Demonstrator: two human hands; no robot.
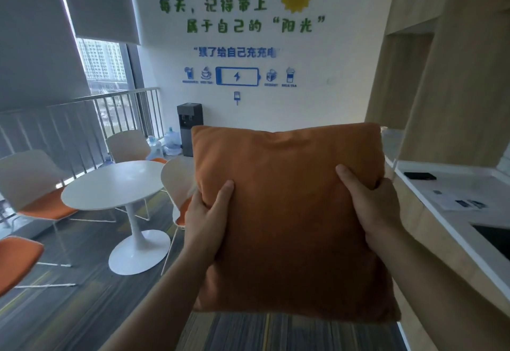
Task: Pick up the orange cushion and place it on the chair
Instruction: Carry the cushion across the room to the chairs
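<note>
You are holding the orange cushion [287, 221] up in front of you, upright and off every surface, with both hands clamped on its side edges: your left hand [205, 218] grips the left edge with the thumb laid across the front fabric, and your right hand [372, 201] grips the right edge the same way, its fingers wrapped behind where you cannot see them. Under the cushion lies a striped carpet [276, 334] in grey with thin yellow lines, running left across the room. To your right a white counter [452, 198] runs alongside you, carrying a dark flat object [420, 176] and some papers [459, 202], with a dark recess at its near end. To your left a round white table [110, 185] stands on a single pedestal foot, ringed by pale shell chairs with orange seat pads; the nearest chair [176, 182] is just beside the cushion's left edge, partly hidden by it and by your left hand, and another chair [30, 182] sits on the far left. Behind the table a metal railing [91, 118] fronts a tall window with grey blinds. Farther back a dark water dispenser [190, 127] stands against the white wall [345, 60], with water bottles [171, 138] on the floor beside it. The wall carries green and blue lettering, a yellow sun shape and a blue battery symbol.
</note>
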